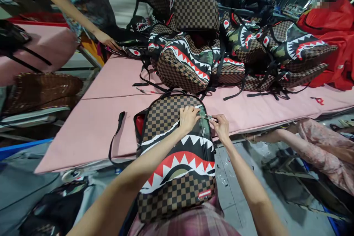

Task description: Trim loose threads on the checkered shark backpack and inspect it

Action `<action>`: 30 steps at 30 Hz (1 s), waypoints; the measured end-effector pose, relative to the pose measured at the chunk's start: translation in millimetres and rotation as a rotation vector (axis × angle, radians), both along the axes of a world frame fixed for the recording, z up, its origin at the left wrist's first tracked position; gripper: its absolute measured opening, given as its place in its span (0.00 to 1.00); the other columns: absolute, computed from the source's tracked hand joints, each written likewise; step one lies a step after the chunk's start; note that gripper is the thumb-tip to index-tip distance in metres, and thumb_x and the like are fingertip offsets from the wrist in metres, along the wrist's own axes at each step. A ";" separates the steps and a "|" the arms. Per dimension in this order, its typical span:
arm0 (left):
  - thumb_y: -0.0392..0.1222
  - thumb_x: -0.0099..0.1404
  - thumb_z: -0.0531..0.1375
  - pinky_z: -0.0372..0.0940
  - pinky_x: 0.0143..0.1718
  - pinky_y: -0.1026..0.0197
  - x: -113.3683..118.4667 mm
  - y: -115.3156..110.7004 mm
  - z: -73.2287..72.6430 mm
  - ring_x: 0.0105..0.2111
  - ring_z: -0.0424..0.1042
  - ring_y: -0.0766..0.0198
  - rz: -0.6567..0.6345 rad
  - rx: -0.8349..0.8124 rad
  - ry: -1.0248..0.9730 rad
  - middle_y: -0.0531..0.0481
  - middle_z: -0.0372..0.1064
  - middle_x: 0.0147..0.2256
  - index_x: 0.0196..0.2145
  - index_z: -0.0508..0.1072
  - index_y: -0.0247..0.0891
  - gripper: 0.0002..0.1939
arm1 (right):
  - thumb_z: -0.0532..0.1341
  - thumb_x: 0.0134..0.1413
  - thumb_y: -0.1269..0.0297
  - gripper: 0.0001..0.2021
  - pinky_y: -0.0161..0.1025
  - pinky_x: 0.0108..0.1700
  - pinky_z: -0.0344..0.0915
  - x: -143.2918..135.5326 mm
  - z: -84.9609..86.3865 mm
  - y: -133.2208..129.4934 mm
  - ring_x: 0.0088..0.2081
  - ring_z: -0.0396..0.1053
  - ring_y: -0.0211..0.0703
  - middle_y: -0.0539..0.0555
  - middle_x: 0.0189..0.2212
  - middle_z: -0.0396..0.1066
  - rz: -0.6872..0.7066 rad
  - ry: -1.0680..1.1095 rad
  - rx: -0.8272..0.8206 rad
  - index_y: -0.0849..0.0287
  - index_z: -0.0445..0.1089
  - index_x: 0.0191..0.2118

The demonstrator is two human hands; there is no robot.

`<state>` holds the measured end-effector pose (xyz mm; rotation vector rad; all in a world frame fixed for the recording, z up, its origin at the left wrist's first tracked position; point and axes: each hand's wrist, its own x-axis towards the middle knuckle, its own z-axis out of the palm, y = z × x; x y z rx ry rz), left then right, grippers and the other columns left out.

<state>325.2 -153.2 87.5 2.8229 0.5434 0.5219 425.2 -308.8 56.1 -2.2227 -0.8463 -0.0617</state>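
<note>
A plaid garment (190, 223) filled the bottom edge of the view, and against it rested the lower end of a checkered backpack (177, 155) printed with a shark mouth of white teeth and red gums. The backpack lay face up, its top on the edge of the pink bench (94, 125) and its bottom hanging off toward the person. A black strap (114, 134) trailed from its left side across the pink surface.

The left hand (188, 117) lay curled on the upper part of the backpack, fingers pressed down on the fabric just beside a small metal tool (209, 118). The right hand (221, 128) was closed in a pinch on that tool, at the backpack's right upper edge. The two hands were almost touching.

Farther back on the bench sat a heap of backpacks (221, 51) in the same shark pattern, some with camouflage panels, their black straps tangled. A small red item (319, 100) lay on the bench to the right. A red pile of cloth (334, 33) stood at the far right. At the upper left, another person's hand (106, 40) reached to the end of the heap. At the right, below the bench edge, a co-worker's arm in a pink patterned sleeve (320, 147) showed.
</note>
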 end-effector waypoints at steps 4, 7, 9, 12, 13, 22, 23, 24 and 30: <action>0.46 0.65 0.51 0.49 0.40 0.51 8.8 7.0 -2.0 0.40 0.62 0.54 -0.039 0.052 0.019 0.45 0.69 0.34 0.34 0.73 0.40 0.13 | 0.61 0.53 0.61 0.08 0.40 0.43 0.55 7.5 -4.6 11.8 0.40 0.65 0.44 0.52 0.36 0.69 0.044 -0.119 0.036 0.54 0.73 0.38; 0.47 0.66 0.50 0.49 0.40 0.51 7.2 12.3 -1.3 0.39 0.61 0.53 -0.027 0.075 0.025 0.44 0.69 0.32 0.32 0.73 0.39 0.14 | 0.62 0.53 0.63 0.06 0.40 0.42 0.53 11.0 -3.3 20.3 0.40 0.65 0.43 0.51 0.36 0.69 0.077 -0.185 0.021 0.53 0.74 0.38; 0.47 0.66 0.50 0.49 0.39 0.51 8.9 13.8 -1.2 0.39 0.61 0.54 -0.007 0.078 0.023 0.44 0.69 0.33 0.32 0.72 0.37 0.14 | 0.62 0.53 0.64 0.06 0.41 0.41 0.52 12.9 -0.3 25.9 0.39 0.64 0.43 0.51 0.36 0.69 0.110 -0.208 -0.007 0.53 0.73 0.38; 0.46 0.65 0.51 0.49 0.38 0.52 13.3 12.7 -2.0 0.38 0.61 0.55 0.018 0.063 0.015 0.45 0.68 0.33 0.31 0.71 0.37 0.13 | 0.62 0.52 0.65 0.07 0.41 0.40 0.51 15.2 5.2 32.2 0.39 0.64 0.43 0.52 0.35 0.69 0.181 -0.231 -0.046 0.53 0.73 0.39; 0.46 0.65 0.51 0.49 0.38 0.52 14.5 11.9 -2.3 0.38 0.61 0.55 0.021 0.056 0.013 0.45 0.68 0.33 0.31 0.71 0.37 0.13 | 0.62 0.52 0.65 0.07 0.41 0.40 0.51 15.8 6.6 33.3 0.39 0.64 0.43 0.52 0.35 0.69 0.198 -0.235 -0.051 0.53 0.73 0.39; 0.44 0.66 0.49 0.50 0.40 0.51 17.2 8.5 0.4 0.39 0.61 0.55 0.028 -0.040 0.039 0.44 0.69 0.34 0.31 0.71 0.37 0.14 | 0.61 0.54 0.65 0.06 0.40 0.42 0.53 16.3 6.9 34.6 0.39 0.64 0.42 0.52 0.34 0.69 0.217 -0.097 0.001 0.55 0.73 0.37; 0.44 0.66 0.49 0.50 0.41 0.51 17.9 7.9 1.5 0.40 0.61 0.55 0.030 -0.056 0.047 0.44 0.69 0.34 0.31 0.71 0.37 0.14 | 0.61 0.54 0.65 0.06 0.41 0.43 0.53 15.2 7.7 35.7 0.40 0.64 0.43 0.52 0.34 0.69 0.223 -0.104 -0.003 0.55 0.73 0.37; 0.44 0.66 0.48 0.50 0.42 0.51 18.8 7.4 3.0 0.40 0.61 0.54 0.032 -0.073 0.056 0.44 0.69 0.35 0.31 0.71 0.37 0.15 | 0.60 0.54 0.65 0.06 0.41 0.43 0.53 14.4 8.4 37.0 0.40 0.64 0.43 0.52 0.34 0.69 0.231 -0.109 -0.004 0.55 0.74 0.37; 0.48 0.67 0.44 0.55 0.43 0.54 8.3 9.7 24.1 0.38 0.65 0.57 -0.047 -0.249 0.156 0.46 0.72 0.32 0.27 0.72 0.37 0.22 | 0.56 0.55 0.61 0.10 0.39 0.42 0.59 30.7 -12.6 29.7 0.39 0.66 0.43 0.54 0.37 0.70 0.107 0.093 0.056 0.57 0.72 0.39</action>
